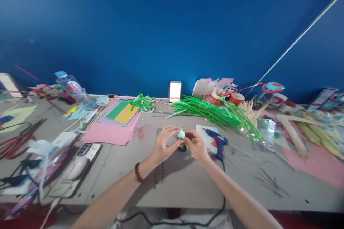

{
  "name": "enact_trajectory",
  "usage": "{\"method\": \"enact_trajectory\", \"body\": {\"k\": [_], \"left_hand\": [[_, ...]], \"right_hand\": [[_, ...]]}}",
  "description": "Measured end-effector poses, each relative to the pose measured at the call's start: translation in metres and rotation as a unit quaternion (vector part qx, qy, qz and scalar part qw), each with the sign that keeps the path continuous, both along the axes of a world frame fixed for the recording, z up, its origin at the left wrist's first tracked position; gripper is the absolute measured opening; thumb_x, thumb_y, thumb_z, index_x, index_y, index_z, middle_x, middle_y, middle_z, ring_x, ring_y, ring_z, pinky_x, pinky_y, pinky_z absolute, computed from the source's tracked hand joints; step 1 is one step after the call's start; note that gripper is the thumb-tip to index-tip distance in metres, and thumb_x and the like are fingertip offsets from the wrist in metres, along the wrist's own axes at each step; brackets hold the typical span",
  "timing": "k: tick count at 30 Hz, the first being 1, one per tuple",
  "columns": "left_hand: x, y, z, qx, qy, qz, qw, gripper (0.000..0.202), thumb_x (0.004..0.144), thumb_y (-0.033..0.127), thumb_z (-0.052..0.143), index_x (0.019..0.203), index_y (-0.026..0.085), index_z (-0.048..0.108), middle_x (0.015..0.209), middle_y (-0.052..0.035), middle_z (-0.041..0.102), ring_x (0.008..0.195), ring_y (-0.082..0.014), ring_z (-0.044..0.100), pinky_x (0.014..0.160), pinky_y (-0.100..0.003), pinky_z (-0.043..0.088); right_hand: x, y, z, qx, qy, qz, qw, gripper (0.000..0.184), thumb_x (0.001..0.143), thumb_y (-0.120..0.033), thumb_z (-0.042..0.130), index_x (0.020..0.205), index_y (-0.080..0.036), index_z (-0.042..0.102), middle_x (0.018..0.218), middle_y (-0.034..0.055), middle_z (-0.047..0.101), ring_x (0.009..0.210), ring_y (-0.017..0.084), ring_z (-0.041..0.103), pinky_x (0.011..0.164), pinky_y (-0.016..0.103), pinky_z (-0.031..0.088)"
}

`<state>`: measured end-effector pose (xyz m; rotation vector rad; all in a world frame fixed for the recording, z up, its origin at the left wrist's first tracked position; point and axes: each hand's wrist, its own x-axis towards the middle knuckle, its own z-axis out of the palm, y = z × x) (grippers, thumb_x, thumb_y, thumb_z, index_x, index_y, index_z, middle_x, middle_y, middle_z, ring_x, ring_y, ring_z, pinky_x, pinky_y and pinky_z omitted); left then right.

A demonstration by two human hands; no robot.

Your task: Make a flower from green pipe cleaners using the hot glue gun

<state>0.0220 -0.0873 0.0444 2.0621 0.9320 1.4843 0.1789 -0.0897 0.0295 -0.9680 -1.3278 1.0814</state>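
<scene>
Over the middle of the desk, my two hands meet around a small mint-green coiled bud [181, 134]. My left hand [164, 144] is closed, its thumb and fingertips on the bud's left side. From the right, my right hand [198, 146] pinches the same piece, and a thin green stem shows below its fingers. The exact finger contact is partly hidden. A clear ruler [162, 175] lies under my left hand. Dark scissor handles [182, 147] show partly beneath my hands. Just to the right, a blue glue gun [220, 142] rests on a white sheet.
Green pipe cleaners [204, 111] lie in a bundle at the back right. Pink paper [107, 134] and coloured sheets are stacked left. A phone [175, 92] stands against the blue wall. Farther left are a bottle [73, 87] and another phone [91, 152]; dark wires [270, 180] lie right.
</scene>
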Motion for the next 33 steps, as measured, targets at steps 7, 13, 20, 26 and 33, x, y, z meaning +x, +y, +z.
{"method": "enact_trajectory", "body": {"k": [7, 13, 20, 26, 33], "left_hand": [[0.003, -0.001, -0.013, -0.198, -0.094, -0.031, 0.975, 0.031, 0.079, 0.032, 0.064, 0.107, 0.019, 0.068, 0.111, -0.0085, 0.069, 0.097, -0.0210, 0.064, 0.088, -0.037, 0.051], [0.007, 0.001, -0.019, -0.309, -0.207, -0.070, 0.926, 0.037, 0.076, 0.038, 0.067, 0.107, 0.018, 0.069, 0.112, -0.0102, 0.068, 0.105, -0.0251, 0.062, 0.093, -0.039, 0.049], [0.012, 0.007, -0.017, -0.409, -0.321, -0.058, 0.853, 0.038, 0.056, 0.038, 0.082, 0.087, 0.017, 0.075, 0.085, -0.0066, 0.074, 0.071, -0.0159, 0.066, 0.069, -0.028, 0.054], [0.011, 0.011, -0.019, -0.438, -0.344, -0.048, 0.829, 0.038, 0.053, 0.035, 0.083, 0.084, 0.014, 0.074, 0.081, -0.0076, 0.074, 0.066, -0.0146, 0.065, 0.064, -0.025, 0.051], [0.011, 0.012, -0.021, -0.445, -0.364, -0.064, 0.816, 0.036, 0.053, 0.034, 0.084, 0.083, 0.016, 0.074, 0.081, -0.0058, 0.074, 0.071, -0.0153, 0.065, 0.070, -0.026, 0.051]], "right_hand": [[-0.002, 0.003, -0.004, -0.043, 0.074, 0.025, 0.996, 0.031, 0.068, -0.041, 0.072, 0.083, -0.021, 0.055, 0.077, 0.0006, 0.065, 0.065, 0.014, 0.062, 0.062, 0.027, 0.053], [-0.003, 0.005, -0.006, -0.086, 0.101, 0.025, 0.991, 0.035, 0.063, -0.039, 0.076, 0.075, -0.021, 0.048, 0.063, -0.0051, 0.055, 0.051, 0.009, 0.050, 0.046, 0.020, 0.042], [-0.003, 0.004, -0.005, -0.092, 0.104, 0.026, 0.990, 0.033, 0.065, -0.038, 0.076, 0.072, -0.020, 0.050, 0.062, -0.0048, 0.054, 0.051, 0.009, 0.052, 0.047, 0.021, 0.044], [0.004, 0.007, -0.003, -0.068, 0.073, 0.011, 0.995, 0.029, 0.075, -0.042, 0.067, 0.094, -0.020, 0.065, 0.075, 0.0009, 0.058, 0.059, 0.011, 0.054, 0.054, 0.024, 0.050], [0.002, 0.004, -0.006, 0.033, -0.031, -0.001, 0.999, 0.019, 0.078, -0.030, 0.065, 0.096, -0.025, 0.070, 0.092, 0.0043, 0.060, 0.075, 0.015, 0.059, 0.063, 0.026, 0.052]]}}
